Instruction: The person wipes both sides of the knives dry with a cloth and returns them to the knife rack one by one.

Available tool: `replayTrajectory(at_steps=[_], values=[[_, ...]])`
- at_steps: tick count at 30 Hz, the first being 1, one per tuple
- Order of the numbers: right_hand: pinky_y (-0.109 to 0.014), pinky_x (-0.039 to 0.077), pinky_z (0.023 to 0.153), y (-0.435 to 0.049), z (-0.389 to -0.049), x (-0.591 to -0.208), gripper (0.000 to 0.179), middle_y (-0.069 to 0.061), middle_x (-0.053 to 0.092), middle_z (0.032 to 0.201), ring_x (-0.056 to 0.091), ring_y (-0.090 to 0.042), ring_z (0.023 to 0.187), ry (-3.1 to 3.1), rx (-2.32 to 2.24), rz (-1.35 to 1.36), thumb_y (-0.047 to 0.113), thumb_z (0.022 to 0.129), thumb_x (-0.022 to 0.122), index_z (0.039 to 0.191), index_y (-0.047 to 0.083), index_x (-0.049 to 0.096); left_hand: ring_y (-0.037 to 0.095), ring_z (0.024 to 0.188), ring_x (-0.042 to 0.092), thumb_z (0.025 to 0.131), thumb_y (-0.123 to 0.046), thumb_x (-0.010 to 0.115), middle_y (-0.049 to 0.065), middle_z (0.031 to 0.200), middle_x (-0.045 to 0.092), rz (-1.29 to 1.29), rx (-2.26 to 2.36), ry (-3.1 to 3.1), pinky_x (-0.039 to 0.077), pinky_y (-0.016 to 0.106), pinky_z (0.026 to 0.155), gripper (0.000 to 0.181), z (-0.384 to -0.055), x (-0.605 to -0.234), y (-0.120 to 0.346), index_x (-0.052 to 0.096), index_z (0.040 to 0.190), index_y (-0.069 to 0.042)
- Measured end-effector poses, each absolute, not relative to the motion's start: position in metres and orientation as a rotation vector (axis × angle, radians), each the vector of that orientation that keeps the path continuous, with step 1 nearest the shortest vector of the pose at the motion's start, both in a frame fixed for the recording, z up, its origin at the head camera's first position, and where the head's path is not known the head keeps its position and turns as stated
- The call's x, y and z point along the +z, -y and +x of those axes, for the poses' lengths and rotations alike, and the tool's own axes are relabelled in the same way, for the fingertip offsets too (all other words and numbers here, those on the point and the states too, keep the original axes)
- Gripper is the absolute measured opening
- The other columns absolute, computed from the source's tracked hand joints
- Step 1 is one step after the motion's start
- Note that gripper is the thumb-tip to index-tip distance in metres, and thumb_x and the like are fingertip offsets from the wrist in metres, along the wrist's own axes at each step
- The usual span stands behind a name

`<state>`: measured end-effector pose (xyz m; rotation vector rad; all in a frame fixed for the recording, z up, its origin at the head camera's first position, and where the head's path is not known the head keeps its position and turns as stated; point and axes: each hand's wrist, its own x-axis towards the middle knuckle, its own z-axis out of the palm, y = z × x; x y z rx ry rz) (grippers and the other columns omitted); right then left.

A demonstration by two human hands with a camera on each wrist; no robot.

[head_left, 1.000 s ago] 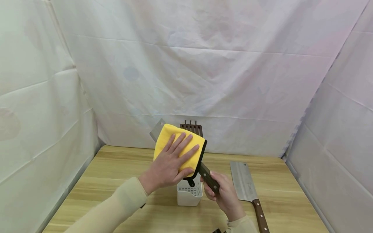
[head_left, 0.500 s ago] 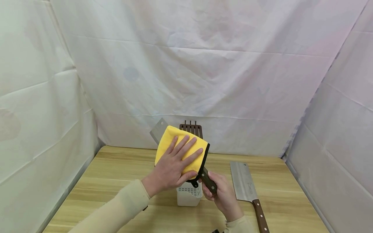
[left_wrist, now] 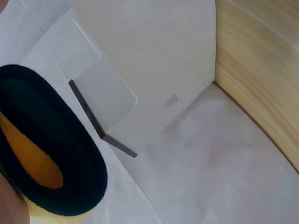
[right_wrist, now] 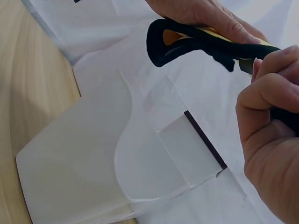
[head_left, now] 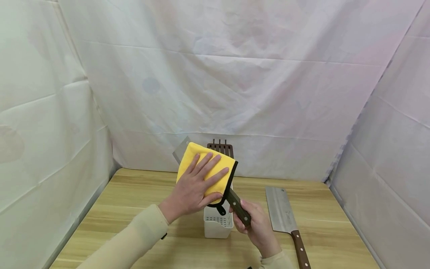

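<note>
My left hand (head_left: 193, 189) lies with straight, spread fingers on a folded yellow cloth (head_left: 189, 158) edged in black. The cloth covers most of the blade of a cleaver (head_left: 180, 150); only the blade's far corner shows at the upper left. My right hand (head_left: 258, 224) grips the cleaver's dark riveted handle (head_left: 239, 208), holding it tilted above the table. In the right wrist view, curled fingers (right_wrist: 266, 100) of that hand appear beside the cloth's dark edge (right_wrist: 161, 46). Beneath the cloth stands a white perforated holder (head_left: 216, 228), partly hidden.
A second cleaver (head_left: 280, 211) with a brown handle lies on the wooden table (head_left: 134, 186) at right. Behind the cloth rises a brown slotted spatula (head_left: 229, 149). White curtains (head_left: 231, 93) close off the back and both sides.
My left hand and the cloth slid slightly down the blade toward the handle, then back up to the left. The right hand keeps its grip, shifting only a little.
</note>
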<state>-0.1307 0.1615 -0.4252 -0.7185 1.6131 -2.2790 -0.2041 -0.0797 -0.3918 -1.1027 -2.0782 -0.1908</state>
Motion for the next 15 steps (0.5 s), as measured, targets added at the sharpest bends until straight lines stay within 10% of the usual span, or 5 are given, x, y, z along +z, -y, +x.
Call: replayTrajectory(at_steps=[15], values=[[-0.034, 0.017, 0.04, -0.165, -0.127, -0.43, 0.049, 0.01, 0.056, 0.065, 0.045, -0.001, 0.053, -1.55, -2.308, -0.777, 0.013, 0.113, 0.026, 0.098, 0.01, 0.073, 0.035, 0.158, 0.019, 0.109, -0.061, 0.023, 0.015, 0.169, 0.025, -1.027, -0.256, 2.125, 0.012, 0.058, 0.128, 0.067, -0.216, -0.389, 0.1, 0.041, 0.159, -0.021]])
